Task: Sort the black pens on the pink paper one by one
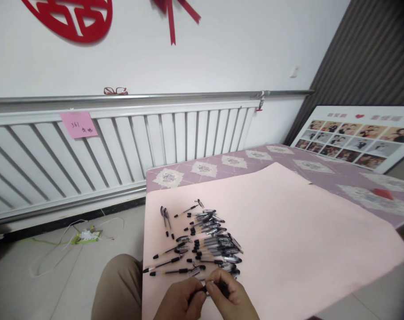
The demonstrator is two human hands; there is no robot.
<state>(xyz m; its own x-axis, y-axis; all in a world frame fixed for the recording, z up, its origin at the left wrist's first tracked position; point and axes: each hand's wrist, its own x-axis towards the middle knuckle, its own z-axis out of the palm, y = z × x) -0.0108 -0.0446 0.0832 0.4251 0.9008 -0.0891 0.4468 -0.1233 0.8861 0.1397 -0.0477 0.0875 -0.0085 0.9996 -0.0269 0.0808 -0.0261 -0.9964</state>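
Observation:
My left hand (182, 298) and my right hand (231, 297) meet at the lower middle, fingertips pinched close together. Between them is a dark pen (202, 290), mostly hidden by the fingers. Just beyond my hands, a pile of black-capped clear pens (211, 249) lies on a pale pink sheet (288, 231). Several pens lie apart on the pile's left, among them one pen (168, 264) pointing left and a pair of upright-lying pens (167, 222) near the sheet's left edge.
The sheet covers part of a purple patterned surface (218, 171). Behind it runs a white radiator (175, 138) with a pink note (78, 124); glasses (116, 91) rest above. A photo board (355, 133) leans at right. A power strip (87, 236) with cables lies on the floor.

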